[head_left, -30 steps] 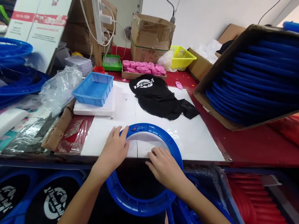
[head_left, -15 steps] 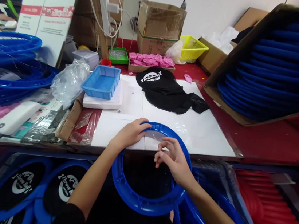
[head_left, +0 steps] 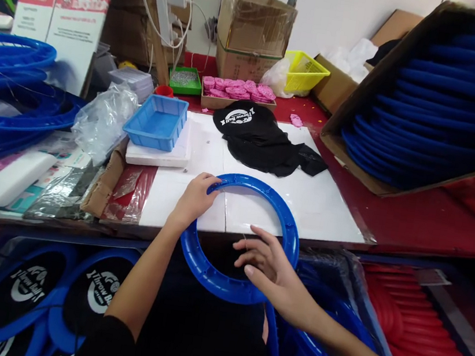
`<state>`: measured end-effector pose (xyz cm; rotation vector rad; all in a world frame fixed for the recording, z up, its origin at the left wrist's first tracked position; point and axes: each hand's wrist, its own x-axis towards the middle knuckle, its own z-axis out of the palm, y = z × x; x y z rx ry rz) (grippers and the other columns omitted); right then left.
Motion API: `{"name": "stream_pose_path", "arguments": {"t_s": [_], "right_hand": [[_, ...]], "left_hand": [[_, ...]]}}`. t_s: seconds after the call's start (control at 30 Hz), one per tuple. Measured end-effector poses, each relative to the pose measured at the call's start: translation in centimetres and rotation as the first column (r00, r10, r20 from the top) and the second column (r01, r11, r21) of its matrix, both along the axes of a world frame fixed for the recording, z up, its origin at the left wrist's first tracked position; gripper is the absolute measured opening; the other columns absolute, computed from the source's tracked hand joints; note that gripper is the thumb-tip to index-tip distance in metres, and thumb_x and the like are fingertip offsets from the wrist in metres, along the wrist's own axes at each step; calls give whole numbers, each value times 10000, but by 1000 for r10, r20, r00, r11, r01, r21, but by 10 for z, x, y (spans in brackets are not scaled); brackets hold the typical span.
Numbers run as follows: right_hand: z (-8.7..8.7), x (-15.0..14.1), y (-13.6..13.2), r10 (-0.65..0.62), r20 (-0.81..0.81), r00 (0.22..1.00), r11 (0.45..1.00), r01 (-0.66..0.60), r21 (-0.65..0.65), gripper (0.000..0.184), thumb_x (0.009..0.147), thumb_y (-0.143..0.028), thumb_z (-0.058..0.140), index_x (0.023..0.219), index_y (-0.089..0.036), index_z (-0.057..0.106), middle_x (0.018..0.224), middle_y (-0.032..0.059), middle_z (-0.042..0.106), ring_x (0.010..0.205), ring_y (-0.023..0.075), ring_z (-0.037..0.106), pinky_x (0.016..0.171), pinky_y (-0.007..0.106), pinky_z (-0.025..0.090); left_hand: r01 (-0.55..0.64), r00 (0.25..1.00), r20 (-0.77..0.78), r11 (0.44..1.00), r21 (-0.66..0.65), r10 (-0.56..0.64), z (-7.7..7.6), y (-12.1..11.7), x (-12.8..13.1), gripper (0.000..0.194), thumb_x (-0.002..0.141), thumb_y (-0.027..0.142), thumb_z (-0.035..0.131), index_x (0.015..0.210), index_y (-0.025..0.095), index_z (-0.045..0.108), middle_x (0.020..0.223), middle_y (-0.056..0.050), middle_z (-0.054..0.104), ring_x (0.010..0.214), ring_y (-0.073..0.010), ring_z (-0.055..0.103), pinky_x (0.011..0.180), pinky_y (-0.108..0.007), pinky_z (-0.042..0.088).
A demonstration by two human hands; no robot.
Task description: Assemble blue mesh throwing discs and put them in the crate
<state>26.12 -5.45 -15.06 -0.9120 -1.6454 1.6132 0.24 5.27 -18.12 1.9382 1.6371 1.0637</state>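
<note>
A blue plastic ring (head_left: 206,272) is tilted over the front edge of the table, its far side above the white board (head_left: 324,213). My left hand (head_left: 195,200) grips its upper left rim, thumb and fingers closed round it. Over the ring's lower right part hovers my right hand (head_left: 273,270), fingers curved and apart. A thin light streak shows near its fingertips, too fine to make out. Beyond the ring lie black fabric pieces (head_left: 263,146), the top one printed "Throw Ball" in white.
At the left stand a blue tray (head_left: 155,123), a clear plastic bag (head_left: 105,120) and stacked blue rings (head_left: 12,124). Pink pieces (head_left: 238,89) fill a carton at the back. A tilted carton of blue rings (head_left: 439,105) is at right. Red rings (head_left: 426,337) sit below.
The ring has moved up and away over the board, showing more of it through the opening. My left hand has moved with it, and my right hand's fingers have spread a little.
</note>
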Motion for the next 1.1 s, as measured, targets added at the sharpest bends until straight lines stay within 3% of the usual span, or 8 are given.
{"name": "stream_pose_path", "arguments": {"t_s": [0.1,0.23,0.37,0.47,0.57,0.73,0.87,1.1], "right_hand": [[24,-5,30,-23,-92,995,998,28,49,641,985,-338,694,1536,-358,367,1361,114,606,968,189,718,865,442,681],[65,-23,62,-88,-318,944,985,34,-170,683,896,-284,753,1487,-362,421,1362,79,634,980,205,729,595,319,690],[99,-54,59,-292,-387,875,890,100,-445,643,850,-219,746,1431,-288,478,1327,83,691,1188,241,723,813,342,708],[108,-72,37,-366,-408,837,797,56,-601,704,829,-205,759,1471,-244,471,1335,117,712,1292,264,695,1084,414,612],[93,-80,6,-392,-473,789,797,34,-603,743,840,-259,780,1517,-276,475,1425,139,681,1341,294,666,1171,483,536],[37,-88,-39,-503,-411,761,769,177,-614,824,817,-370,844,1541,-374,449,1499,151,631,1239,354,710,1101,658,538],[-3,-94,-61,-584,-338,738,711,264,-652,847,814,-388,875,1541,-406,442,1528,131,611,1328,369,656,1125,706,496],[-49,-110,-66,-563,-391,728,485,-92,-870,556,683,-462,888,1192,-265,780,1344,154,749,1361,341,652,1294,569,356]], "left_hand": [[-66,998,2,997,-34,66,2,4,2,274,901,73,684,1146,168,760,1186,-108,721,1117,-246,695,1091,-416,544],[-177,984,11,982,-69,178,3,7,11,292,913,70,668,1182,149,749,1188,-133,709,1119,-267,694,1102,-446,536],[-254,967,-2,965,-68,254,3,4,21,355,952,52,584,1267,151,715,1231,-152,679,1173,-275,680,1115,-446,526],[-283,959,-20,957,-69,282,2,1,26,387,971,60,552,1312,169,698,1255,-140,666,1159,-249,692,1079,-385,548],[-347,937,23,935,-64,350,-2,3,27,418,972,63,563,1343,206,693,1316,-134,641,1210,-249,675,1107,-370,528],[-420,891,176,907,-35,419,-7,7,24,379,976,83,585,1306,208,721,1289,-135,644,1226,-258,660,1136,-390,504],[-468,841,279,882,-58,464,-4,7,21,347,961,84,623,1271,195,732,1279,-134,650,1233,-260,653,1146,-397,493],[-476,811,331,873,-107,483,-3,5,18,307,933,90,689,1220,177,756,1233,-132,669,1168,-250,683,1109,-381,516]]}}
